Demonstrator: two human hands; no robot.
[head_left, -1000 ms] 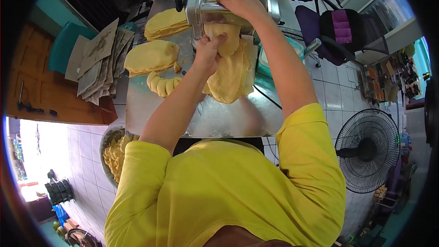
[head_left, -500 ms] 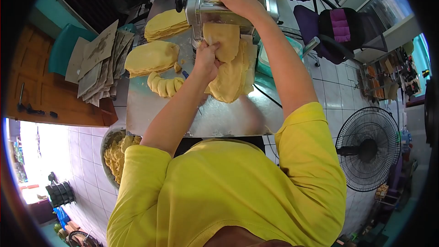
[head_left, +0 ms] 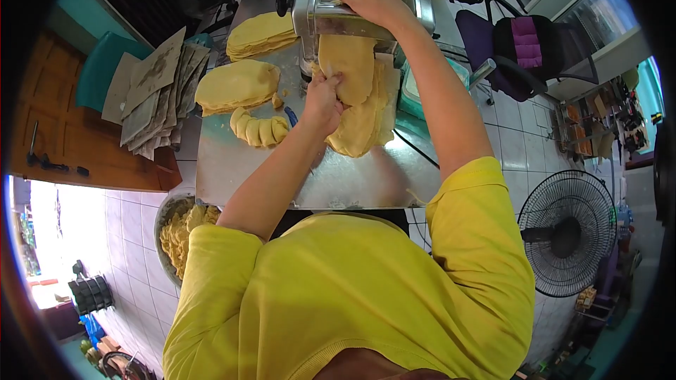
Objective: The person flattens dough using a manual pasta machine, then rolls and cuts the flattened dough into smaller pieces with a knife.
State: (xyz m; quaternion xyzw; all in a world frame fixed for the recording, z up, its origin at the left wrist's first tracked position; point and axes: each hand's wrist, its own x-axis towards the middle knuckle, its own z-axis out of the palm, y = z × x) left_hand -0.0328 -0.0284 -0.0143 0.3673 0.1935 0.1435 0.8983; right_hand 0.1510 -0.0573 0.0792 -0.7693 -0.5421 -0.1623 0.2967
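Note:
A flat yellow dough sheet (head_left: 355,63) hangs from the front of a shiny metal dough roller machine (head_left: 306,7). My left hand (head_left: 324,102) pinches the sheet's left edge between thumb and fingers. Beneath it lies a stack of dough sheets (head_left: 355,134), partly covered by the hanging sheet and my hand. My right hand (head_left: 374,1) is on top of the machine, by the slot between its bars. Its fingers are bent and close together, and what they grip, if anything, is hidden.
Two more dough stacks (head_left: 238,84) (head_left: 262,34) and a ridged dough piece (head_left: 258,129) lie left on the metal table (head_left: 232,176). A teal container (head_left: 415,98) stands right of the machine. A bowl of dough (head_left: 169,239) is at lower left, a fan (head_left: 567,236) at right.
The dough sheet has come further down out of the machine, its lower edge now nearer me. My left hand has moved slightly down with it. My right hand stays on the machine.

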